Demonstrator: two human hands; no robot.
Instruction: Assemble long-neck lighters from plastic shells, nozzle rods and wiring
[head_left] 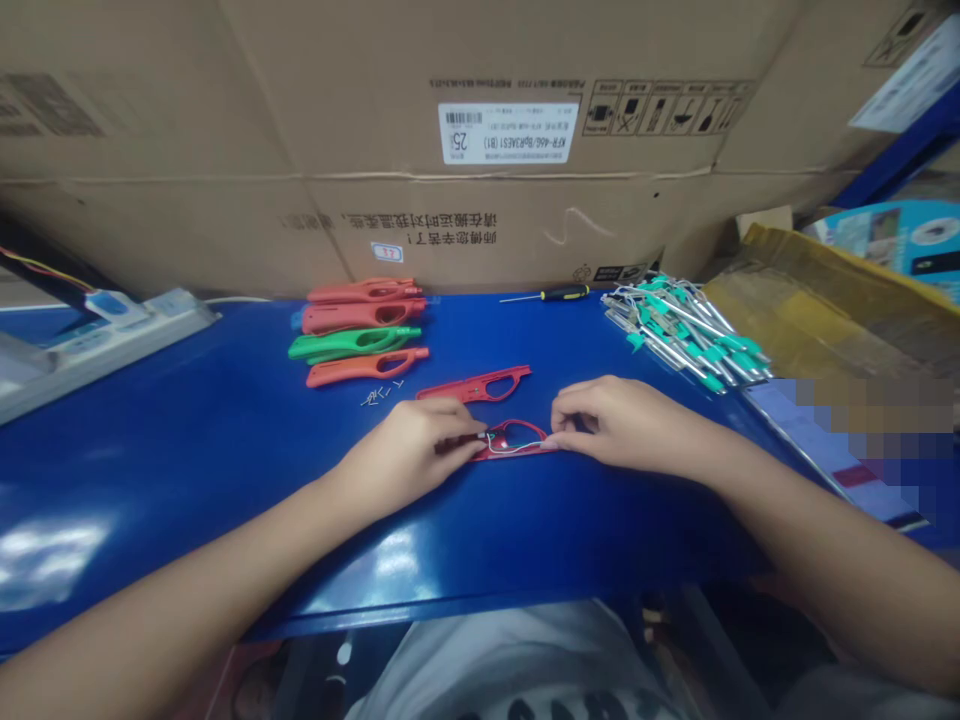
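Observation:
On the blue table lies a red plastic casing half [517, 455] that looks like part of a stick lighter, with a looped handle opening. A thin pale wire [517, 449] runs along its inside. My left hand [420, 440] is closed at the casing's left end, its fingertips by a small dark part [491, 436]. At the right end, my right hand [607, 420] pinches the tip, where the wire meets the fingers. Just behind is a second red casing half [476, 386], apart from both hands. Several small screws [381, 393] lie to its left.
Several orange, red and green lighter bodies [356, 343] line up at back left. A screwdriver [566, 294] rests before the cardboard wall [360, 120]. Metal rods with green parts [686, 330] are piled at right, near a taped box [825, 310]. A power strip [142, 325] stands left.

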